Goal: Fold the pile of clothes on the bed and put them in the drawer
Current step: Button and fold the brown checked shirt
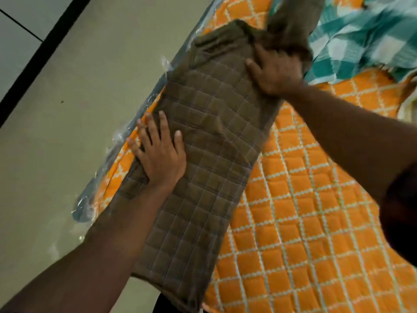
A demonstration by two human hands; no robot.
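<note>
While the left hand [158,152] lies flat on the brown garment [209,136], the right hand [276,74] — blurred — grips it.

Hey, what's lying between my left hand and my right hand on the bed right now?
Only a flat stretch of the brown checked garment, which the left hand and right hand both touch; the head view shows nothing else on it.

No readable text, label, brand, number or sign anywhere in view.
Brown checked garment [209,136]: woven grid only, no lettering legible.
Orange bedcover [304,222]: white lattice pattern, no print.
Teal checked cloth [361,41]: blurred, nothing legible.
</note>
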